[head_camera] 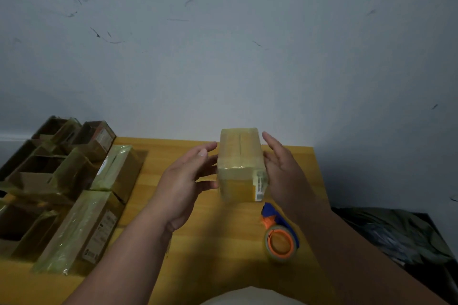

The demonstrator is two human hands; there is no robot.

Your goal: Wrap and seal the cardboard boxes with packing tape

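From the head camera we look down on a yellow wooden table [223, 242] set against a pale, scuffed wall [223, 44]. In the middle we hold a small cardboard box [240, 164] between our two hands, lifted above the tabletop; whether its lower edge touches the wood we cannot tell. The box is wrapped in clear glossy tape, shows a seam line along its top face, and carries a white label [259, 184] on its near right corner.

Our left hand [184, 184] lies against the box's left side with fingers straight and loosely spread, the thumb pointing up toward the top edge. Our right hand [281, 168] mirrors it on the right side, fingers straight and close together, pressing flat against the box rather than curling round it.

Just below the box, near our right forearm, a tape dispenser [280, 232] lies on the table, blue-bodied with an orange hub and a roll of clear tape.

Along the left edge of the table stand several more boxes: two long tape-wrapped boxes [81, 227] with labels nearest us, and behind them a cluster of open brown cartons [37, 168]. To the right of the table, lower down, lies a dark crumpled sheet [401, 235], blurred
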